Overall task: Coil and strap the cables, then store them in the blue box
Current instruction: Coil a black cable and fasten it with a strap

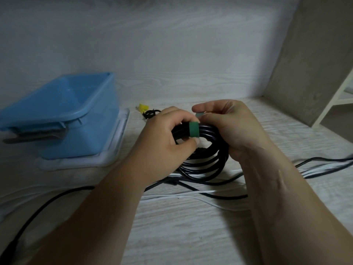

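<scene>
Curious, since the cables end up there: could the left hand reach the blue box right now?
Probably yes: nothing stands between the left hand and the blue box, though its fingers grip the coiled black cable.

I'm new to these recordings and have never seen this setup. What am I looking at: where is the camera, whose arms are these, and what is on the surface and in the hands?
There is no machine here. One camera sits on a person's head and looks forward and down, so the two bare arms coming in from the bottom are the wearer's own. The left hand grips a coil of black cable. A green strap is wrapped over the coil's top, and the right hand pinches the strap's free end. On the pale wooden surface, to the left, a blue box stands on a clear lid. In front lie loose black cable and white cable, uncoiled. Behind the hands is a small yellow item, too small to identify.
</scene>
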